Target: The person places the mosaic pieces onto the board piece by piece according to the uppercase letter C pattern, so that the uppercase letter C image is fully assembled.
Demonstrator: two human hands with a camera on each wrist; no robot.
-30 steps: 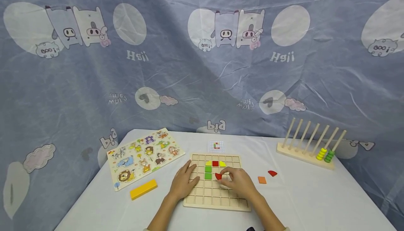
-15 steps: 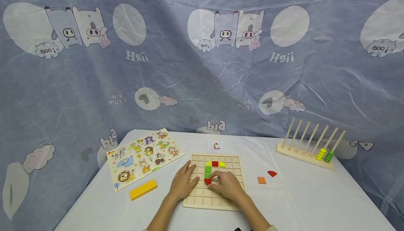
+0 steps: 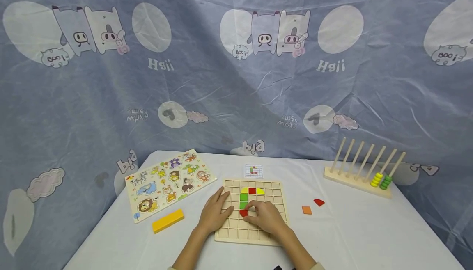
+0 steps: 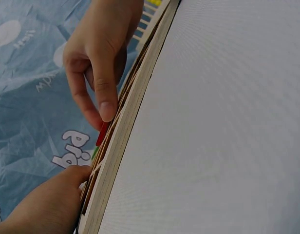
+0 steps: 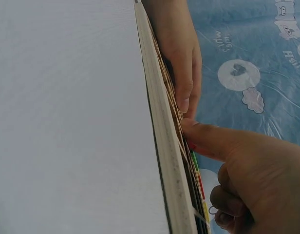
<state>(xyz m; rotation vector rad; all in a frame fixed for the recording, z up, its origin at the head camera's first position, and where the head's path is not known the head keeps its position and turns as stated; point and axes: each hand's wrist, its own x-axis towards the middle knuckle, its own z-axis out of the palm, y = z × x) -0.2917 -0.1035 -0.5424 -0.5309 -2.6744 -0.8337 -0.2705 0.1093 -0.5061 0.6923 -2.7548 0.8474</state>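
My right hand (image 3: 267,216) pinches a red wooden tile (image 3: 243,213) with a rounded edge between thumb and index finger. The tile lies at a cell of the wooden grid board (image 3: 254,234), just below two green square tiles (image 3: 244,198). In the left wrist view, the red tile (image 4: 102,134) stands tilted at the board's surface under my fingertips. Along the upper row sit a red square tile (image 3: 252,191) and two yellow tiles (image 3: 260,191), one on either side of it. My left hand (image 3: 214,212) rests with spread fingers on the board's left edge.
A small pattern card (image 3: 253,171) lies behind the board. To the right are an orange square tile (image 3: 306,210), a red quarter-circle tile (image 3: 319,202) and a peg rack (image 3: 356,181) with rings. An animal puzzle (image 3: 170,184) and a yellow block (image 3: 168,221) lie left.
My right hand has carried the red tile leftward and down to the cell beneath the green tiles, where the tile now lies flatter. My left hand has stayed in place.
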